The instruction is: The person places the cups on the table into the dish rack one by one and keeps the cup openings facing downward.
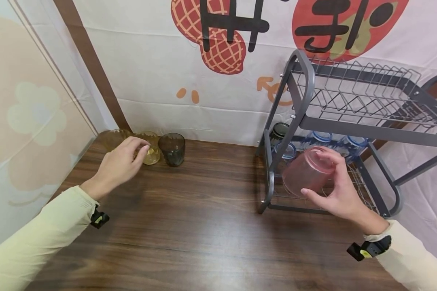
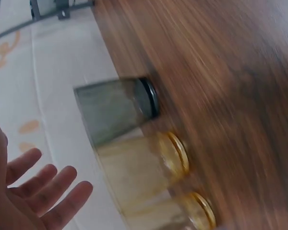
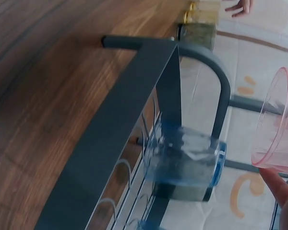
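My right hand (image 1: 344,196) holds a pink glass (image 1: 304,173) between thumb and fingers, mouth down and tilted, in front of the rack's lower tier. In the right wrist view, the pink glass (image 3: 276,136) is partly cut off by the frame edge. My left hand (image 1: 118,163) hovers by the amber glasses with loosely bent fingers, holding nothing. One amber glass (image 1: 152,155) stands beside a dark grey glass (image 1: 172,149); another amber glass (image 1: 113,137) is partly hidden behind the hand. All three stand upright in the left wrist view.
A grey two-tier dish rack (image 1: 302,117) stands at the right. Its lower tier holds several upside-down glasses, including a clear blue glass (image 3: 182,155) and a dark green glass (image 1: 279,131). The upper wire tier (image 1: 357,93) overhangs them. A printed cloth (image 1: 138,60) hangs behind the wooden table (image 1: 196,226).
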A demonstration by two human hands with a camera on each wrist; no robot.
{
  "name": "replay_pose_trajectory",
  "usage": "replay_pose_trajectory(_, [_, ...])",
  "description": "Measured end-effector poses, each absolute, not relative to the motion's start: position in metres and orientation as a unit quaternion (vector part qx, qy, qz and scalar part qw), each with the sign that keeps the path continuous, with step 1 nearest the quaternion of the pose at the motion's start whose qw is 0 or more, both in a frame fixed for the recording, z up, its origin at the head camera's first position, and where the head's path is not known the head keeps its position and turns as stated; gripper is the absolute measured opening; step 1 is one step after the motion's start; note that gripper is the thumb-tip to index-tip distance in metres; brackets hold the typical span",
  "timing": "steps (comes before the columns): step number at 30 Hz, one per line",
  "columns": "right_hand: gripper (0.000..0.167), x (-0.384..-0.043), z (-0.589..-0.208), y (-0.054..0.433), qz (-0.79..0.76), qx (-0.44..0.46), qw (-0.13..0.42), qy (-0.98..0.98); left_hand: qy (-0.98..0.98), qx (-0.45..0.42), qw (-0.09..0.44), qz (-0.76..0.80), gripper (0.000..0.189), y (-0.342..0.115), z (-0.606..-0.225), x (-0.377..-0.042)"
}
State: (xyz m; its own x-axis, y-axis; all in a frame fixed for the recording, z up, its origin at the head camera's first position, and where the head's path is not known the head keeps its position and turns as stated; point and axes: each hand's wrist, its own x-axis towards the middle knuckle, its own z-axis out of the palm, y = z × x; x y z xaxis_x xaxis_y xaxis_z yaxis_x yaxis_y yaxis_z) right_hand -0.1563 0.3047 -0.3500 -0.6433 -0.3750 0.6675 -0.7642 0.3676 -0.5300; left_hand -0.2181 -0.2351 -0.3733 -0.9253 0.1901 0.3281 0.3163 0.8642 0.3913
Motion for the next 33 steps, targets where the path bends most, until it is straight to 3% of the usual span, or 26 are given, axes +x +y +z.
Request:
replay_pose_trajectory(10, [0.093, -0.166, -0.346, 0.326, 0.41, 0.324, 0.224, -0.823, -0.935, -0.066, 0.209, -0.279, 0.039, -0.292, -0.386, -0.24])
replay_pose_trajectory(18, [0.103, -0.177, -0.348, 0.34, 0.374, 0.279, 0.238, -0.852, -0.914, -0.003, 0.236, -0.33, 0.04, -0.326, -0.396, -0.255])
replay_pose_trajectory(25, [0.101, -0.188, -0.345, 0.353, 0.346, 0.237, 0.232, -0.878, -0.919, 0.079, 0.175, -0.343, 0.051, -0.356, -0.402, -0.262])
replay_pose_trajectory(33, [0.098, -0.203, -0.345, 0.367, 0.312, 0.173, 0.208, -0.911, -0.929, 0.092, 0.077, -0.351, 0.062, -0.374, -0.404, -0.268])
